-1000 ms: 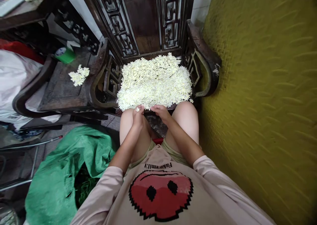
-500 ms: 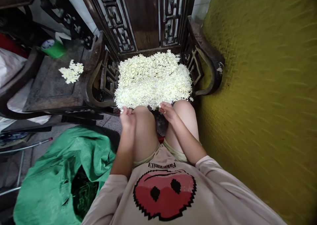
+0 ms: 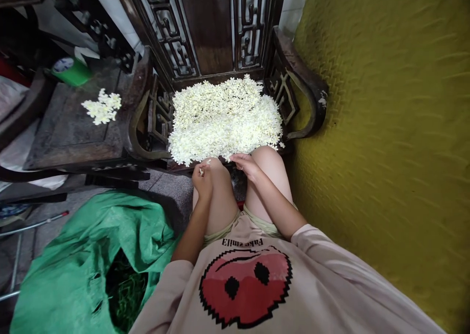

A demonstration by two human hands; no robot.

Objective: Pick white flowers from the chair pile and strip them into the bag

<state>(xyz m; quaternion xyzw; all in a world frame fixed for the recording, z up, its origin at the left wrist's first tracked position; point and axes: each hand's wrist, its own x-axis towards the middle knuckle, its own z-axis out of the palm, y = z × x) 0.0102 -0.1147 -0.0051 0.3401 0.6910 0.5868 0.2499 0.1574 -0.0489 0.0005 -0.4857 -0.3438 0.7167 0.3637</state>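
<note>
A thick heap of small white flowers point(image 3: 225, 116) covers the seat of a dark carved wooden chair point(image 3: 306, 86) in front of me. Over my left knee, my left hand point(image 3: 203, 181) is closed, with white flowers point(image 3: 201, 172) showing between its curled fingers. My right hand point(image 3: 247, 165) reaches the front edge of the heap, its thumb and fingers pinched on a white flower point(image 3: 228, 158). Heap and held flower lie so close there that I cannot tell whether they touch.
To the left, a dark wooden seat point(image 3: 69, 128) bears a small flower cluster point(image 3: 103, 107) and a green tape roll point(image 3: 71, 71). A green sack point(image 3: 73, 255) with green plant matter stands on the floor. A yellow textured surface point(image 3: 385, 143) rises at right.
My left hand has moved right, from beside the left knee to over it. My right hand has shifted slightly left along the heap's front edge. The view has shifted a little.
</note>
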